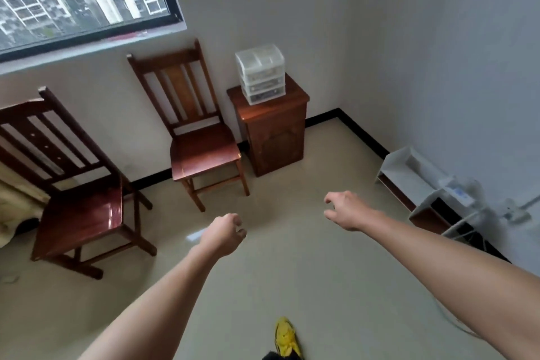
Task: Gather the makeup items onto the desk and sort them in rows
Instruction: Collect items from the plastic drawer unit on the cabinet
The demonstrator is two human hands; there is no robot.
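Observation:
A clear plastic drawer organiser with three drawers stands on a small dark wooden cabinet in the room's far corner; small items show dimly inside its drawers. Both my arms stretch out over the bare floor, well short of the cabinet. My left hand hangs with loosely curled fingers and holds nothing. My right hand is also empty, its fingers and thumb loosely curled and apart. No desk is in view.
Two dark wooden chairs stand along the window wall, one beside the cabinet and one at the left. A low white shelf with cables and a power strip lines the right wall. A yellow shoe shows below.

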